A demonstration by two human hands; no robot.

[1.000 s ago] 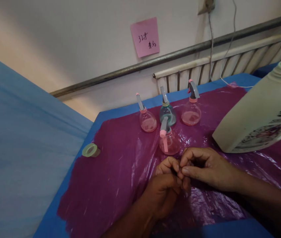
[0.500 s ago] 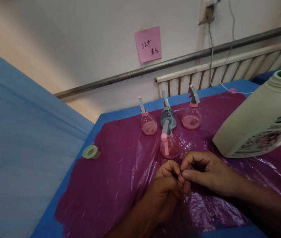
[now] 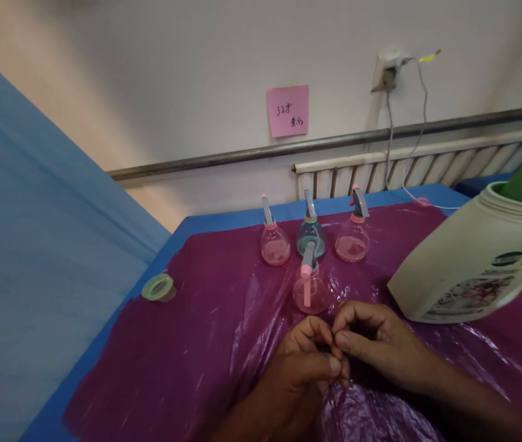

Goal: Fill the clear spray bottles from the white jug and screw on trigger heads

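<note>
My left hand [image 3: 304,368] has its fingers curled in, thumb against them, with nothing visible inside. Against its fingertips rests my right hand [image 3: 380,341], thumb and index finger pinched together, also showing no object. Just beyond them stands a pink spray bottle [image 3: 313,294] with a grey and pink trigger head. Behind it are a blue-green spray bottle [image 3: 311,236], a pink spray bottle on the left [image 3: 275,248] and another on the right [image 3: 353,242]. Each holds a little liquid.
On the right a large cream detergent bottle [image 3: 463,270] stands, its mouth uncapped, something green behind it. A small pale green cup [image 3: 159,288] lies at the left on the purple plastic sheet [image 3: 187,356]. A blue curtain [image 3: 35,245] hangs left; a cord [image 3: 389,135] runs from the wall socket.
The camera view has tilted up and levelled, so the scene sits lower. My hands stay together, with slight finger movement. The bottles and the cup stay in place.
</note>
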